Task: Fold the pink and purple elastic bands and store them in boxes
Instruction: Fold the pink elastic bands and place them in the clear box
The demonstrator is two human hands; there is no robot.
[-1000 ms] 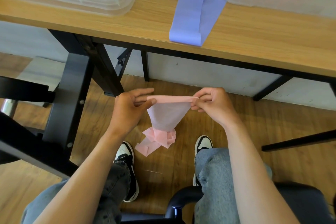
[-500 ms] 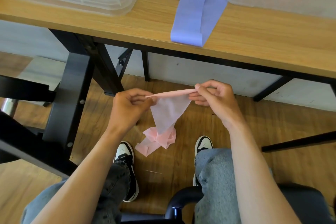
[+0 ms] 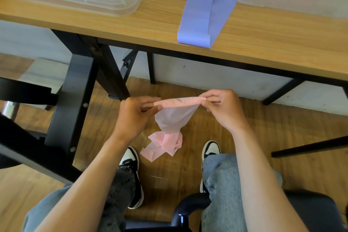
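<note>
Below the worktop's (image 3: 263, 43) near edge: pink band (image 3: 175, 117) stretched between left hand (image 3: 135, 113) and right hand (image 3: 222, 107), fingers pinching its top corners, tail bunched on floor. Purple band (image 3: 199, 20) draped on worktop.

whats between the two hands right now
In the head view, a stretch of the pink band spans from the left hand to the right hand, each pinching one end. The rest hangs down toward the wooden floor.

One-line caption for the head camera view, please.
Seated below the wooden table, left hand and right hand pinch a pink elastic band taut; its tail trails onto the floor.
</note>
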